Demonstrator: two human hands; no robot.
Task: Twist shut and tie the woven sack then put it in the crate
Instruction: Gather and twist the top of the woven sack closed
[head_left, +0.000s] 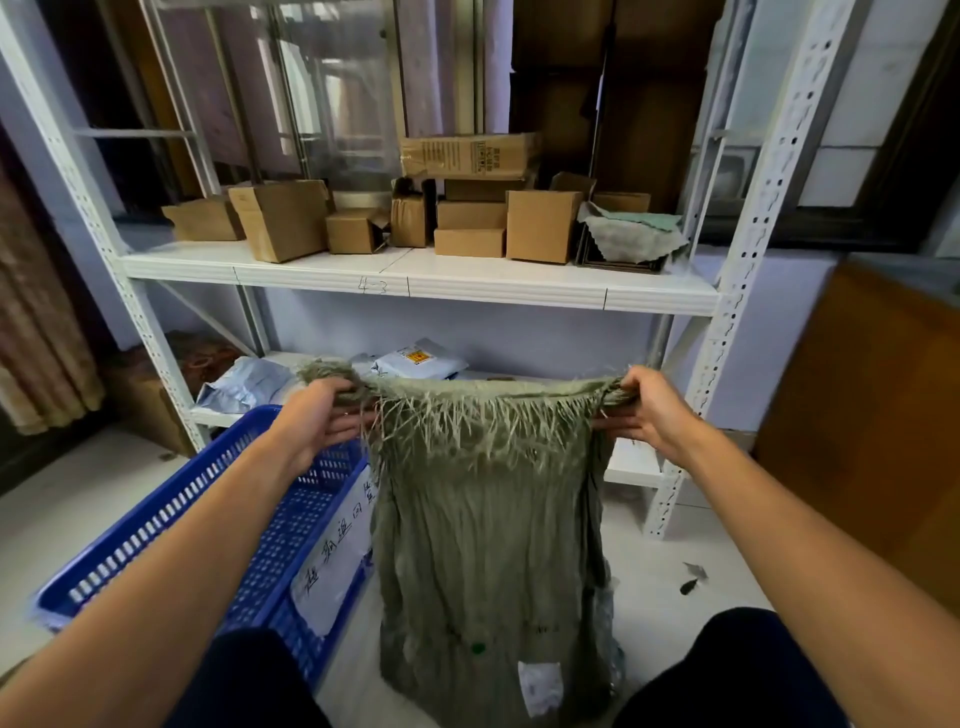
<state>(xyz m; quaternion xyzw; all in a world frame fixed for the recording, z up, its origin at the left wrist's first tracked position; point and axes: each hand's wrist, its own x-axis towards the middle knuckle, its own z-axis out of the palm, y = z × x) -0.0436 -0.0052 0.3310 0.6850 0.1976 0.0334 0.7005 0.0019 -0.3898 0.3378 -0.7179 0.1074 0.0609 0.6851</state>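
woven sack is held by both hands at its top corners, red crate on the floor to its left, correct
Not quite: the head view shows the crate is blue, not red. The rest holds: the left hand and right hand each hold a top corner of the woven sack, crate on the floor to its left.

left hand (317, 421), right hand (649, 410) bare; forearms (171, 525) bare to frame edge; dark trousers (737, 670) over both knees.

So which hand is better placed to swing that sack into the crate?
Left, probably. The left hand grips a corner of the woven sack right above the blue crate, while the right hand holds the far corner. The mouth is not yet twisted shut.
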